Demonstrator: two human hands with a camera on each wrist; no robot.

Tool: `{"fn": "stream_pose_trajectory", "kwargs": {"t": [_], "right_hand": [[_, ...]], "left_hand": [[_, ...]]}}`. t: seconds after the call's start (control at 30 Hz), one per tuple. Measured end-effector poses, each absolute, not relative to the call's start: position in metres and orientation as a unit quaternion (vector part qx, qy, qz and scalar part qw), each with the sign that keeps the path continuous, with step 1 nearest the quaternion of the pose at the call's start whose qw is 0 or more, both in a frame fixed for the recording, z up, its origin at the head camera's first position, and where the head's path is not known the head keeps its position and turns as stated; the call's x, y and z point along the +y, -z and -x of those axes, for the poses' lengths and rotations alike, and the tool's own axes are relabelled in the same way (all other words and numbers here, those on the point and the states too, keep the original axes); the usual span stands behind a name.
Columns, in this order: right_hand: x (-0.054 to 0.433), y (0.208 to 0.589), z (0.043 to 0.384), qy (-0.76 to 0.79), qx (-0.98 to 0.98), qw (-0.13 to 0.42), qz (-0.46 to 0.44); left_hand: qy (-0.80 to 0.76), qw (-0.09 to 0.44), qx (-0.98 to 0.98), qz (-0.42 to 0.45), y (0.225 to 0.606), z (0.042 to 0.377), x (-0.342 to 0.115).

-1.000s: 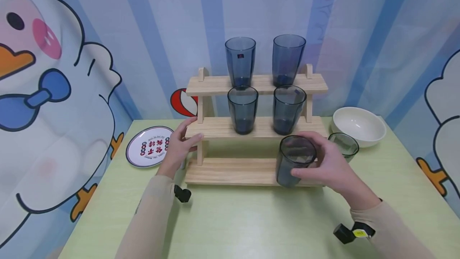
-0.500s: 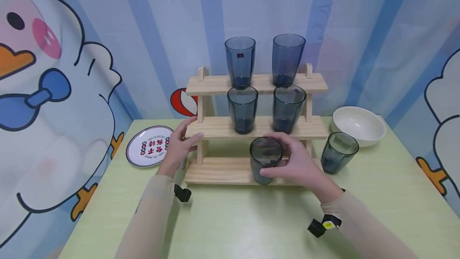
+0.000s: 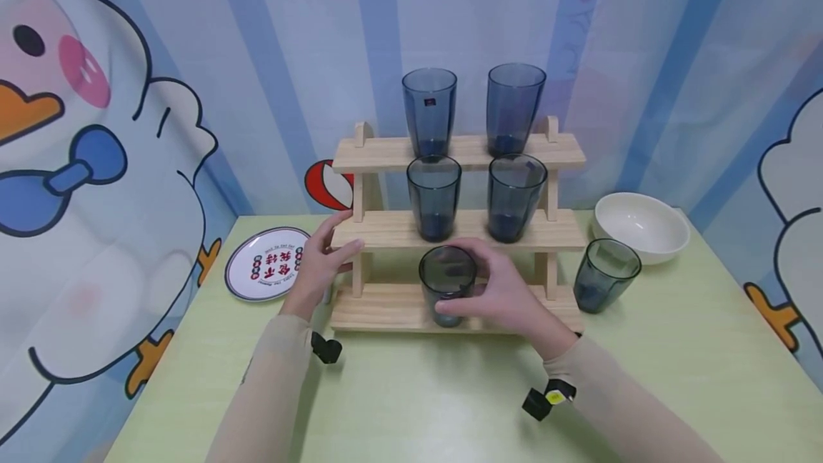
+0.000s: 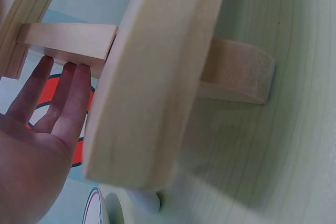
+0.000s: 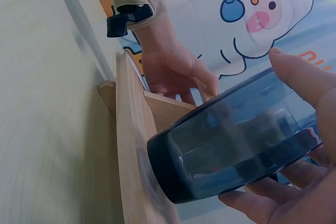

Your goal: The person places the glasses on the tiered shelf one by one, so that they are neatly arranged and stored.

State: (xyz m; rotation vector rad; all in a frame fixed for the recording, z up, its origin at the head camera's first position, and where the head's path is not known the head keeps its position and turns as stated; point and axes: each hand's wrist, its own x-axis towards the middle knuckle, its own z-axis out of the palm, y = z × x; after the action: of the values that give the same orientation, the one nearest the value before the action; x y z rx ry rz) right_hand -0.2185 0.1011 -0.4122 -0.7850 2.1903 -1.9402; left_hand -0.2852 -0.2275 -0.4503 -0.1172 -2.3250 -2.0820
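Observation:
My right hand (image 3: 504, 291) grips a blue-grey tinted glass (image 3: 444, 277) around its upper side, thumb in front and fingers behind. The glass is upright, its thick dark base (image 5: 168, 169) close over the bottom shelf (image 5: 137, 156) of a three-tier wooden rack. At the rack's left side, my left hand (image 3: 324, 259) holds the end of the middle shelf (image 3: 392, 228). In the left wrist view, its fingertips (image 4: 81, 72) touch a wooden upright (image 4: 68, 39). Two matching glasses stand on the middle tier, including one glass (image 3: 434, 198), and two on the top tier, including another (image 3: 429, 113).
Another tinted glass (image 3: 604, 276) stands on the pale green table (image 3: 398, 399) right of the rack, in front of a white bowl (image 3: 633, 216). Left of the rack lies a white plate (image 3: 260, 284) with red lettering. A cartoon-printed curtain (image 3: 270, 77) rises behind the table.
My right hand has carried the glass leftward along the front of the bottom shelf, from its right end to about the middle. My left hand has stayed at the rack's side.

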Motion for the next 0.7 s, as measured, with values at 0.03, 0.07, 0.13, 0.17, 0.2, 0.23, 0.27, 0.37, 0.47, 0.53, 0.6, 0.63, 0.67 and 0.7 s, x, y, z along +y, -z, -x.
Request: {"fn": "stream_pose_trajectory", "kwargs": {"t": [0.03,0.07,0.13,0.17,0.2,0.23,0.27,0.37,0.47,0.53,0.6,0.63,0.67,0.7], "right_hand": [[0.099,0.413,0.219,0.639,0.722,0.056,0.259],[0.098,0.413,0.219,0.638,0.723,0.057,0.258],[0.095,0.414,0.219,0.636,0.725,0.056,0.258],[0.094,0.414,0.220,0.636,0.725,0.055,0.258],[0.092,0.414,0.220,0.634,0.727,0.055,0.256],[0.091,0.414,0.220,0.633,0.729,0.054,0.255],[0.090,0.414,0.221,0.632,0.730,0.053,0.255],[0.088,0.415,0.222,0.626,0.736,0.050,0.252],[0.087,0.414,0.223,0.620,0.743,0.048,0.248],[0.087,0.415,0.223,0.620,0.744,0.049,0.245],[0.086,0.415,0.223,0.618,0.747,0.049,0.242],[0.086,0.415,0.223,0.618,0.747,0.050,0.240],[0.086,0.415,0.223,0.618,0.747,0.050,0.239],[0.086,0.415,0.223,0.617,0.749,0.049,0.239]], "left_hand": [[0.667,0.008,-0.744,0.036,0.450,0.285,-0.227],[0.666,0.008,-0.745,0.034,0.450,0.285,-0.227],[0.667,0.008,-0.745,0.031,0.450,0.284,-0.227],[0.667,0.008,-0.745,0.030,0.450,0.284,-0.227],[0.667,0.009,-0.744,0.030,0.450,0.284,-0.227],[0.667,0.009,-0.744,0.030,0.450,0.284,-0.227],[0.667,0.010,-0.745,0.031,0.450,0.284,-0.227],[0.668,0.012,-0.743,0.034,0.449,0.284,-0.226],[0.669,0.012,-0.742,0.036,0.449,0.284,-0.227],[0.669,0.012,-0.743,0.036,0.450,0.285,-0.227],[0.667,0.012,-0.744,0.036,0.450,0.285,-0.227],[0.666,0.012,-0.745,0.036,0.450,0.285,-0.227],[0.666,0.013,-0.745,0.035,0.450,0.285,-0.227],[0.666,0.013,-0.745,0.036,0.450,0.285,-0.227]]}}
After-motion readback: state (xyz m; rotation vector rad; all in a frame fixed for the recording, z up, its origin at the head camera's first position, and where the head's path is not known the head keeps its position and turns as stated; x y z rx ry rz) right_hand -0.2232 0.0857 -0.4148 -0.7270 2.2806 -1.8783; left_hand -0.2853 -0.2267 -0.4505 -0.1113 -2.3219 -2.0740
